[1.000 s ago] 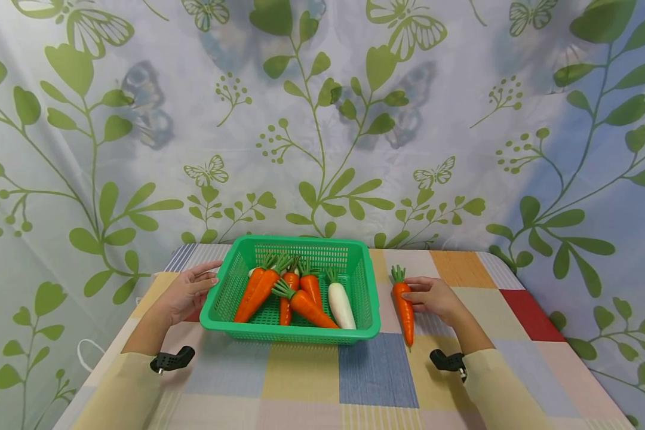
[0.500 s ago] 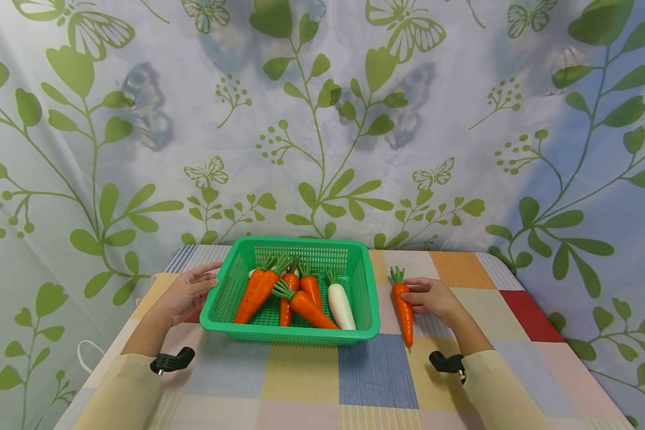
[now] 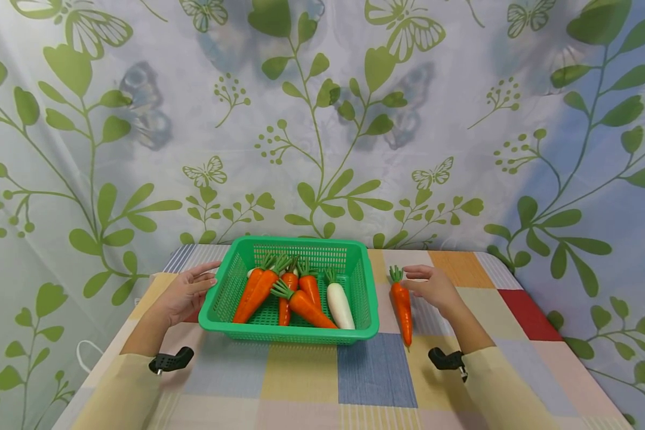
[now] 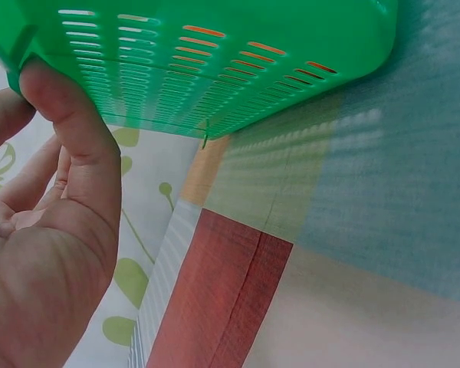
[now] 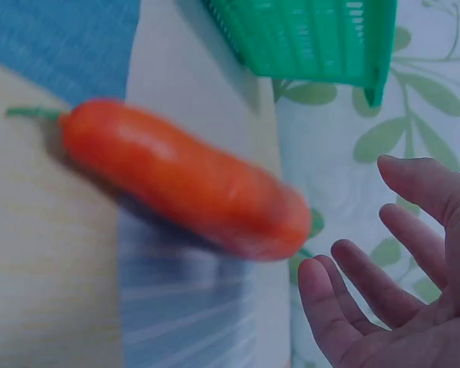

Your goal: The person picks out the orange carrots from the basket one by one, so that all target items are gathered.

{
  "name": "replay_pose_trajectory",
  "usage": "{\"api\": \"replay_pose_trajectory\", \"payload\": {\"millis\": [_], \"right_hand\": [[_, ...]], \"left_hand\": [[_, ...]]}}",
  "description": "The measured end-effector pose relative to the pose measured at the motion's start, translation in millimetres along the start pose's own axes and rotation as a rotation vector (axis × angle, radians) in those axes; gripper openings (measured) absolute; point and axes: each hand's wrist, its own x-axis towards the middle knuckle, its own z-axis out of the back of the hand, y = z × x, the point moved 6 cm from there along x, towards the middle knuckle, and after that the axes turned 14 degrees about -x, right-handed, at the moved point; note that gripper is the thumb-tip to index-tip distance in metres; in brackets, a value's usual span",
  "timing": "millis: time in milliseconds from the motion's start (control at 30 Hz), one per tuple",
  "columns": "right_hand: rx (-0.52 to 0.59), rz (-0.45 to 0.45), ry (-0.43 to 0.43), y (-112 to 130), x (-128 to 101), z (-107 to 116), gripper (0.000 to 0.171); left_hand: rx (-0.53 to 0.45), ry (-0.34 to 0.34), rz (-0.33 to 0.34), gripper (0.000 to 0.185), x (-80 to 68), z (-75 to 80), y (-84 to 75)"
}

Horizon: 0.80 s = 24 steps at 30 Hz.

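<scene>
A single orange carrot (image 3: 402,310) with a short green top lies on the patchwork cloth, right of the green basket (image 3: 290,335). Just beside its leafy end hovers my right hand (image 3: 432,289); in the right wrist view its fingers (image 5: 318,287) are spread, apart from the carrot (image 5: 188,180). My left hand (image 3: 185,295) is at the basket's left side. In the left wrist view, its thumb (image 4: 80,130) touches the basket (image 4: 215,73) just under the rim, and its other fingers are loosely bent. Inside the basket lie several carrots (image 3: 258,295) and a white radish (image 3: 340,306).
A checked patchwork cloth (image 3: 301,382) covers the table. Behind it hangs a curtain (image 3: 322,119) printed with leaves and butterflies. A white cord (image 3: 83,355) shows beyond the left table edge. Black cameras (image 3: 171,361) sit on both wrists.
My right hand has let go of the carrot and drawn up toward its leafy end. The carrot stays on the cloth. My left hand and the basket have hardly moved.
</scene>
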Motion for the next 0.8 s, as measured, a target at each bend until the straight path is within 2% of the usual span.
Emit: {"api": "replay_pose_trajectory", "payload": {"millis": [267, 433, 800], "right_hand": [[-0.014, 0.109, -0.033, 32.1, -8.0, 7.5, 0.049], [0.004, 0.161, -0.038, 56.3, -14.3, 8.7, 0.050], [0.103, 0.256, 0.019, 99.2, -18.7, -4.9, 0.049]], "left_hand": [[0.021, -0.009, 0.012, 0.057, 0.8, 0.8, -0.5], [0.027, -0.012, 0.017, 0.058, -0.1, -0.1, -1.7], [0.025, -0.022, 0.029, 0.060, -0.2, -1.2, -2.1]]}}
